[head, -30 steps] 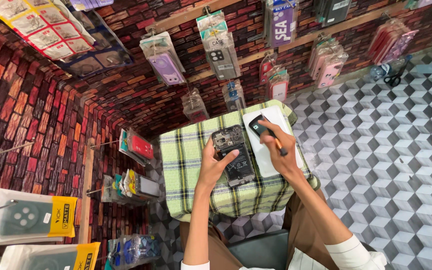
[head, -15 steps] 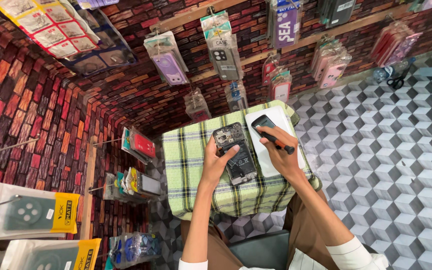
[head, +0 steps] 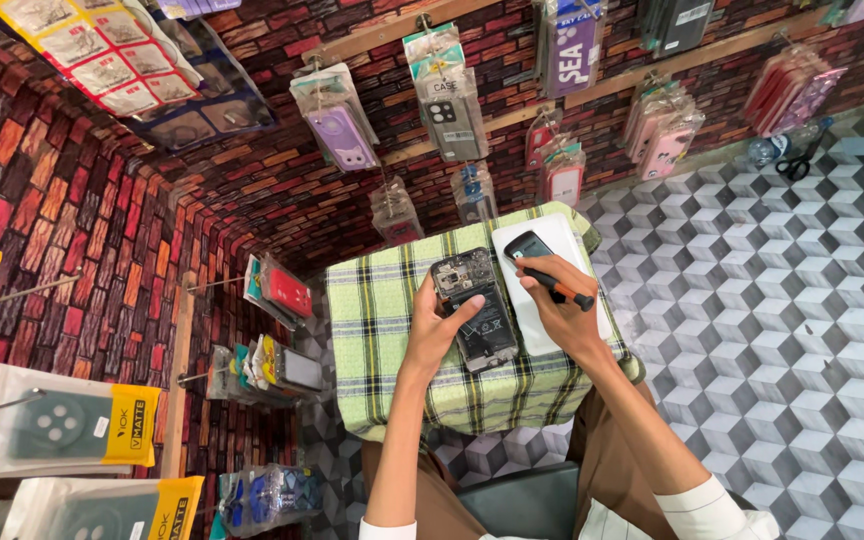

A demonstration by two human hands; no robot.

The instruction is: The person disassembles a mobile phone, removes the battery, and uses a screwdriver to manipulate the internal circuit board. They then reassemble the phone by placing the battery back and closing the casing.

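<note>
From the head camera I look down on a small table under a green plaid cloth (head: 392, 330). My left hand (head: 437, 325) is curled around the lower left edge of an opened smartphone (head: 477, 310), back cover off, its dark battery and boards exposed, lying near the middle of the cloth. My right hand (head: 557, 305) is closed on a screwdriver with a black and orange handle (head: 557, 285), its tip over the phone's upper right corner. Just beside the phone lies a white rectangular tray (head: 592, 310) with a dark phone-shaped part (head: 527, 243) at its far end. On the brick-pattern wall, clear hanging packets run along a wooden rail: a lilac phone case (head: 340, 135), a grey case under a teal header card (head: 447, 110), a purple-and-white package (head: 572, 50), pink cases (head: 664, 140) and red ones (head: 787, 95). At far left hang yellow-labelled bags holding green cases (head: 57, 430); a red case packet (head: 287, 292) sits lower. Scissors (head: 800, 162) lie on the cube-pattern floor (head: 782, 330).
</note>
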